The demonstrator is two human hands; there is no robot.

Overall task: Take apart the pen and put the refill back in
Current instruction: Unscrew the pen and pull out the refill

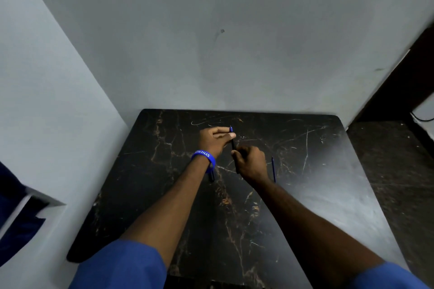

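My left hand (pixel 217 138), with a blue wristband, pinches a small blue pen piece (pixel 231 128) between thumb and fingertips. My right hand (pixel 250 162) is closed around the black pen barrel (pixel 233 144), whose upper end points up toward the left fingertips. The two hands are close together above the middle of the black marble table (pixel 305 195). A thin blue refill (pixel 273 169) lies on the table just right of my right hand. Under my left wrist lies a dark pen part (pixel 211 176), partly hidden.
The table stands in a corner, with a grey wall behind it and another on the left. A dark floor (pixel 387 159) runs along the right edge. Blue cloth and a white ledge (pixel 23 206) are at the far left.
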